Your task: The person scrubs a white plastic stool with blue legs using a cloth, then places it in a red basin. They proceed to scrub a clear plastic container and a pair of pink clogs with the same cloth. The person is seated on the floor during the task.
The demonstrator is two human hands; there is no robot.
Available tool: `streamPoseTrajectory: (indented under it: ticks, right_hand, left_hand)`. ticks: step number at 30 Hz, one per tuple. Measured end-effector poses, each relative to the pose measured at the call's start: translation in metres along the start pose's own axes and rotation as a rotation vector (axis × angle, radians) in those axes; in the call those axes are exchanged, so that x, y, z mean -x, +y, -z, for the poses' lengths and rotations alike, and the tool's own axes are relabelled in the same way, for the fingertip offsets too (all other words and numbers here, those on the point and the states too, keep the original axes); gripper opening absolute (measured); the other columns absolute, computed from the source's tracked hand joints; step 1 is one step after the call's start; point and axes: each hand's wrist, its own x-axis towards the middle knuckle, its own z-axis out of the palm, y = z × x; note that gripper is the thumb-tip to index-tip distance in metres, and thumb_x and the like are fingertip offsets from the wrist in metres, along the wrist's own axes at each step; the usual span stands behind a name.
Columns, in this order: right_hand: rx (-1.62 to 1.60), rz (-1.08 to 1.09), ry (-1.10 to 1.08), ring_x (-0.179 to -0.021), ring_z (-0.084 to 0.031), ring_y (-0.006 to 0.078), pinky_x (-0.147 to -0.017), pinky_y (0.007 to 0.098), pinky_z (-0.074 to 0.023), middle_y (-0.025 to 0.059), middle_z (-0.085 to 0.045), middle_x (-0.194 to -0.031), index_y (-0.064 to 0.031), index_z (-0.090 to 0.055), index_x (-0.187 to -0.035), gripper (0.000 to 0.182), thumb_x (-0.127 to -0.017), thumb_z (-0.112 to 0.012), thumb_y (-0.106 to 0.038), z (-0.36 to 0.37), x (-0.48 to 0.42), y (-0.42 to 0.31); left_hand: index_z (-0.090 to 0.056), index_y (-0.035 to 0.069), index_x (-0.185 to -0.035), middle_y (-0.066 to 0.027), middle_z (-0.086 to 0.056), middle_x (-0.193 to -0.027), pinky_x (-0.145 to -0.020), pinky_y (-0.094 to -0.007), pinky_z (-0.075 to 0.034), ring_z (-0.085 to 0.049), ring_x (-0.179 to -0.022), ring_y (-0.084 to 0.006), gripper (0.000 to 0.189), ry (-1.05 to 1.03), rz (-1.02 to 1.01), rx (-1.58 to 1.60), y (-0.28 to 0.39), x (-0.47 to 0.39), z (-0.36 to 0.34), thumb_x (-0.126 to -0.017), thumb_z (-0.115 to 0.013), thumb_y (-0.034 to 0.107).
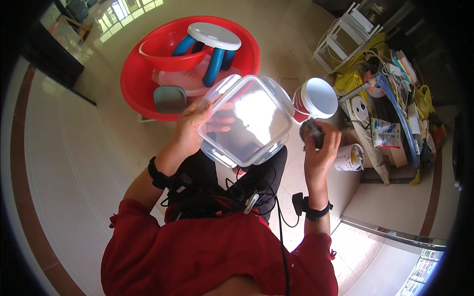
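My left hand [192,127] grips the left edge of a clear plastic snap-lock lid [246,120], its fingers showing through from beneath. Hinged side flaps stick out around the lid, and bright light glares off its face. In my right hand [323,142] is a dark grey rag or scrubbing pad [311,133], bunched between thumb and fingers. That hand is apart from the lid, to its right, just below a white bucket [321,97]. Beyond the lid stands a large red plastic basin [135,90].
Inside the basin are a red bowl [172,61], a white-topped stool [214,35] with blue legs, and a grey-green container [169,99]. A small printed tub [348,157] stands at right, beside a cluttered shelf with cables and bags. A dark cable [283,251] runs down my front.
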Motion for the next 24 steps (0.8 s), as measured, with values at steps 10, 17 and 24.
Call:
streamPoseTrajectory:
  ticks: [10,17,24]
  right_hand:
    - [-0.076,0.537,-0.342,-0.112,-0.052,0.033,-0.097,0.0393,-0.0438,0.0178,-0.049,-0.123,0.0017,-0.054,-0.124,0.048,-0.078,-0.062,0.0,-0.086,-0.002,-0.057]
    - [0.325,0.407,-0.124,-0.103,-0.055,0.0293,-0.089,0.0374,-0.0472,0.0124,-0.056,-0.112,-0.0064,-0.062,-0.121,0.047,-0.075,-0.064,0.004,-0.064,-0.024,-0.037]
    - [0.273,0.639,-0.263,-0.098,-0.053,0.0305,-0.086,0.0398,-0.0463,0.0152,-0.051,-0.114,-0.0018,-0.054,-0.123,0.047,-0.076,-0.057,-0.004,-0.066,-0.014,-0.048]
  left_hand:
    - [-0.045,0.003,-0.133,-0.007,-0.057,-0.123,-0.092,-0.0354,-0.05,-0.056,-0.113,-0.0158,0.042,-0.005,0.037,0.237,-0.019,-0.005,-0.017,-0.1,-0.047,0.029]
    - [-0.045,0.002,-0.132,-0.0149,-0.055,-0.127,-0.088,-0.0395,-0.051,-0.06,-0.109,-0.0254,0.045,-0.015,0.119,0.083,-0.006,0.002,-0.022,-0.1,-0.044,0.034]
    - [-0.042,0.001,-0.135,-0.0141,-0.055,-0.129,-0.087,-0.0411,-0.052,-0.062,-0.106,-0.0279,0.05,-0.032,0.069,0.134,-0.017,-0.002,-0.025,-0.099,-0.046,0.036]
